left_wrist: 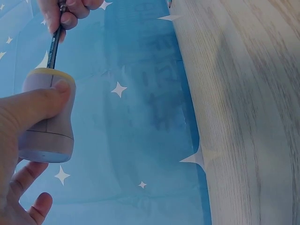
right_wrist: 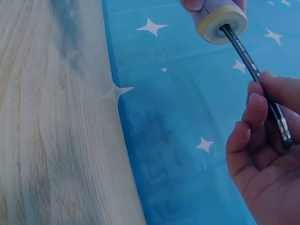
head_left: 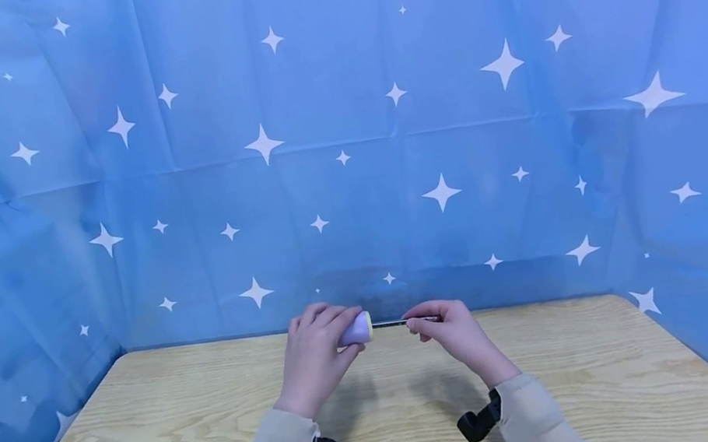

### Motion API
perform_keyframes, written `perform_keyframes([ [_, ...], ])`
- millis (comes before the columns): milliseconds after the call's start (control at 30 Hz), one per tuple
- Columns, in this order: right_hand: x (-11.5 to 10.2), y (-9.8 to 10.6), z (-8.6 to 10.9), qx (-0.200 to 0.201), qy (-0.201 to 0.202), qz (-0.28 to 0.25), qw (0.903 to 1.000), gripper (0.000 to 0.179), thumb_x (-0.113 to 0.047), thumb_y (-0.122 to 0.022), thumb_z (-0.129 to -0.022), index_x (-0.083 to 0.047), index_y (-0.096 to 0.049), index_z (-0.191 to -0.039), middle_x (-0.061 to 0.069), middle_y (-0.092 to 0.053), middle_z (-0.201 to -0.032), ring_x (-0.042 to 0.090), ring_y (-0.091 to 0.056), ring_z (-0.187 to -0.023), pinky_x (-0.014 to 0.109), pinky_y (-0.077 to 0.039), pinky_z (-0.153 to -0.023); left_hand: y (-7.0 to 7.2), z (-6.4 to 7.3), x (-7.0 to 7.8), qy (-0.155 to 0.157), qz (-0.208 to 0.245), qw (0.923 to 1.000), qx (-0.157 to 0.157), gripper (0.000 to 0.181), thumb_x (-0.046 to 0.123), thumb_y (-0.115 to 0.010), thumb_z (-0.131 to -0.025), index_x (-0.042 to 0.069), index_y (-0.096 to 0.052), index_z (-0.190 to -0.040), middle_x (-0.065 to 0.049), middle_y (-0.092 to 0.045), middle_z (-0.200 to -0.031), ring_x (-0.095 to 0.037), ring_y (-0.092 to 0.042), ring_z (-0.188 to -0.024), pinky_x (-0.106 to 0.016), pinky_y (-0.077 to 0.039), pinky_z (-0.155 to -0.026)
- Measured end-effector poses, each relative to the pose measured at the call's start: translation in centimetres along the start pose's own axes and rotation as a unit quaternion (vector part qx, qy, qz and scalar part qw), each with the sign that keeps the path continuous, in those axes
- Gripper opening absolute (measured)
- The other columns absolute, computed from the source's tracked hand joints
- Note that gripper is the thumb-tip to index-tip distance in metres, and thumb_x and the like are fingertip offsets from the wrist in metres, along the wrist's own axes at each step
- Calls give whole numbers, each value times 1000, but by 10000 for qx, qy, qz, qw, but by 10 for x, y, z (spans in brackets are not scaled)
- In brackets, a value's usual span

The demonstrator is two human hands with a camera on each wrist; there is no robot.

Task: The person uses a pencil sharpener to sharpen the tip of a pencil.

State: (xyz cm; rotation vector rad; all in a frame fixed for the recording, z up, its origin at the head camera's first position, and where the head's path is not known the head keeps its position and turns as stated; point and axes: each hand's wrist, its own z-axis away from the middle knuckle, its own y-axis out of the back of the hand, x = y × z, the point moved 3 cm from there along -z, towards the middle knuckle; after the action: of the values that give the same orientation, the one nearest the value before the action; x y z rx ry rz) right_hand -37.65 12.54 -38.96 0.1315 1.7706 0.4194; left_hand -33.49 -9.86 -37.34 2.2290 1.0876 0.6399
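In the gripping left hand (head_left: pixel 315 353) is one lilac, yellow-rimmed device (head_left: pixel 354 329); the right hand (head_left: pixel 456 329) pinches one dark pencil (right_wrist: pixel 241 50).

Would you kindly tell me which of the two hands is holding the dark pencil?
The right hand pinches the dark pencil; the left hand instead grips the lilac, yellow-rimmed cylinder that one end of the pencil enters.

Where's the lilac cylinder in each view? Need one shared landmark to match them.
Head: the lilac cylinder is low, near the middle, in the left hand.
Left wrist: the lilac cylinder is at the left, about mid-height, partly covered by that hand.
Right wrist: the lilac cylinder is at the top, right of centre, cut off by the edge.
Shared landmark: the dark pencil at its yellow-rimmed end.
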Motion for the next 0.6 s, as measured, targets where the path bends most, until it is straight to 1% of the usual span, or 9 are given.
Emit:
perform_keyframes([
  [333,-1,-1,1,-87,35,15,10000,22,-17,-64,-94,-4,-72,-110,6,-69,-99,21,-63,-82,45,-51,-82,0,-1,2,-45,45,10000,46,52,22,-88,-70,19,-71,-119,5,-69,-110,-20,-54,-110,-42,-39,-86],
  [500,-2,-2,1,-124,54,-1,9999,22,-15,-64,-94,-2,-71,-110,7,-69,-97,21,-63,-81,47,-51,-82,-1,-1,4,-147,-1,9999,1,51,22,-88,-71,19,-71,-119,5,-69,-111,-19,-54,-109,-41,-40,-84],
  [600,-2,-3,0,-131,80,4,9999,21,-14,-63,-94,-1,-71,-109,7,-69,-95,21,-63,-80,46,-51,-81,-2,-1,5,-169,-60,9998,-34,51,23,-87,-72,20,-70,-120,6,-69,-111,-18,-54,-109,-40,-40,-83],
])
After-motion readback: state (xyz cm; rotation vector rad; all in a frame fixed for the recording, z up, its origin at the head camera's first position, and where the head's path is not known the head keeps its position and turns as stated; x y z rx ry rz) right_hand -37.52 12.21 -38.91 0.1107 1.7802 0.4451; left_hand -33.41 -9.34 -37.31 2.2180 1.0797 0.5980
